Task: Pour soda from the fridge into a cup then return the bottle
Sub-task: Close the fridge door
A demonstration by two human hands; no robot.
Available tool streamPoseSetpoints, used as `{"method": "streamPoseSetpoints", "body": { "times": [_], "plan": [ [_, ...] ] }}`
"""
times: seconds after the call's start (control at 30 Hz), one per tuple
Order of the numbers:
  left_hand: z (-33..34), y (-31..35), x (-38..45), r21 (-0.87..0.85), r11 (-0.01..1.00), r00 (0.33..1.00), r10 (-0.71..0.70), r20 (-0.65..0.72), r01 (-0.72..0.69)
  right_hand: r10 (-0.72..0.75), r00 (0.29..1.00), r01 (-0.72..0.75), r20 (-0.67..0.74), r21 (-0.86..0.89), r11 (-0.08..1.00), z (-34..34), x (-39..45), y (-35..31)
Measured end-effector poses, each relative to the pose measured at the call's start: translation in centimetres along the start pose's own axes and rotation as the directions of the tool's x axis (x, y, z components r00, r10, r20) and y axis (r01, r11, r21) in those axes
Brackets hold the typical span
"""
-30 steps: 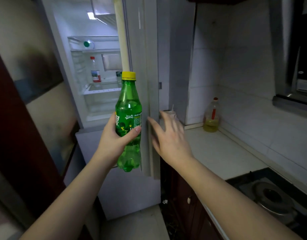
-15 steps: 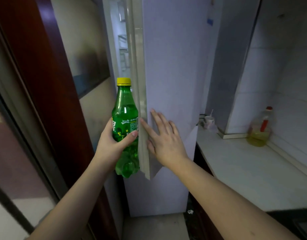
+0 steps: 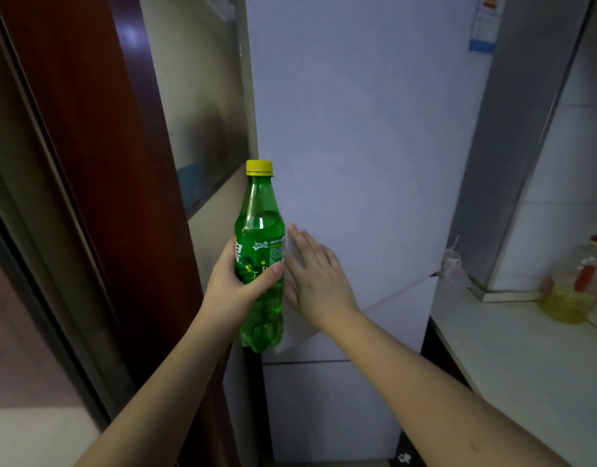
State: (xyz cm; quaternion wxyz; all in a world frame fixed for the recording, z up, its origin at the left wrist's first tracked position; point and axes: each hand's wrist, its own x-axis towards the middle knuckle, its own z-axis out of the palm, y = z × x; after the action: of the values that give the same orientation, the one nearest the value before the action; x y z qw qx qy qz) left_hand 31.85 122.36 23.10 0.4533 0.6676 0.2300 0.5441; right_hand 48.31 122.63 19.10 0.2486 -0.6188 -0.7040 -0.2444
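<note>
Holding the soda bottle (image 3: 260, 251) upright in front of the fridge, the left hand (image 3: 238, 289) wraps its fingers and thumb round the labelled middle of the green plastic, the thumb lying across the near side of the label. The yellow cap (image 3: 259, 167) is on, and clear liquid fills the bottle to just below the neck. Just right of the bottle, the right hand (image 3: 319, 281) lies flat and released against the pale fridge door (image 3: 357, 146), fingers straight and pointing up and left (the fingertips sit close beside the label, though contact with the bottle cannot be told). A second door panel (image 3: 324, 409) shows below it. To the right, a pale tabletop (image 3: 512, 358) carries a blurred bottle of yellow oil (image 3: 573, 291) at its far end, and a small white cup (image 3: 451, 261) stands beside the fridge. A dark red door frame (image 3: 98, 163) runs down the left.
</note>
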Motion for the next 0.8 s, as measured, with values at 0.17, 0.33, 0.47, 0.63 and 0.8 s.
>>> {"method": "streamPoseSetpoints", "body": {
  "times": [0.17, 0.33, 0.47, 0.63, 0.8],
  "plan": [
    [-0.5, -2.4, 3.0, -0.012, 1.0, 0.999, -0.027, -0.025, 0.027, 0.175, 0.984, -0.174, 0.008, -0.081, 0.981, 1.7, 3.5, 3.7],
    [-0.3, -5.0, 6.0, -0.026, 0.998, 0.998, -0.057, -0.036, 0.057, 0.233, 0.969, -0.224, 0.08, -0.102, 0.969, 4.0, 7.6, 8.3],
    [0.2, -6.8, 8.3, -0.008, 0.998, 0.994, -0.063, -0.089, 0.062, 0.196, 0.975, -0.182, 0.105, -0.13, 0.975, 6.5, 9.6, 10.3],
    [0.9, -8.3, 11.2, 0.039, 0.996, 0.989, -0.075, -0.13, 0.081, 0.168, 0.984, -0.16, 0.062, -0.119, 0.98, 8.9, 11.3, 11.5],
    [1.6, -9.5, 13.7, 0.077, 0.994, 0.987, -0.064, -0.15, 0.076, 0.145, 0.985, -0.133, 0.096, -0.124, 0.983, 10.2, 13.4, 12.9]
  ]
}}
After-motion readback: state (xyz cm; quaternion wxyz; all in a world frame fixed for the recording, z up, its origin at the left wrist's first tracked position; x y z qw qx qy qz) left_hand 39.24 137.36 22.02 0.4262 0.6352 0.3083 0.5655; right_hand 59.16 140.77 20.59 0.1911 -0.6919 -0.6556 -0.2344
